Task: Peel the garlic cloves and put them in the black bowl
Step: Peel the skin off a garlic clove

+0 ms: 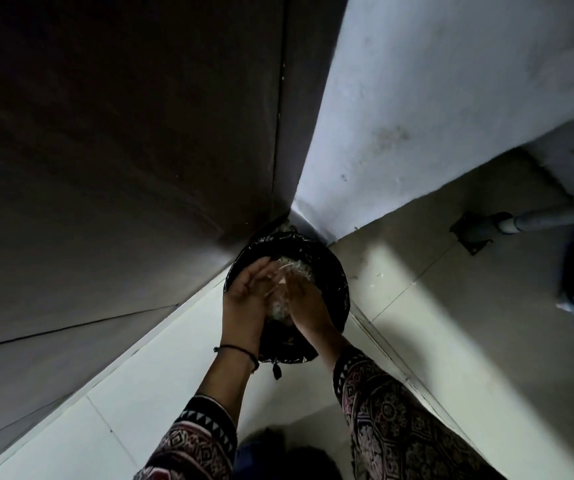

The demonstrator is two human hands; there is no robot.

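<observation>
Two hands over one bin (339,271) lined with a black bag, set on the floor in the corner at 12 o'clock from the wearer. Left hand (247,287), at 9 o'clock of the bin mouth: released, palm turned up and inward, fingers straight, gripping nothing. Right hand (304,301), at 5 o'clock of the mouth, just beside the left: blurred, seemingly also released and flat, contact with the left unclear; probably placed so to rub papery garlic skins (296,271) off the palms into the bag. Pale skins heaped inside the bin, beyond the fingers. Black thread bracelet (235,348) on the left wrist; patterned sleeves on both forearms. Grey pipe (538,216) at 3 o'clock, meeting the floor tiles. Peeled garlic cloves and black bowl: not in view. Judged a clean-up step, hands kept low over the bag to keep scraps off the floor.
</observation>
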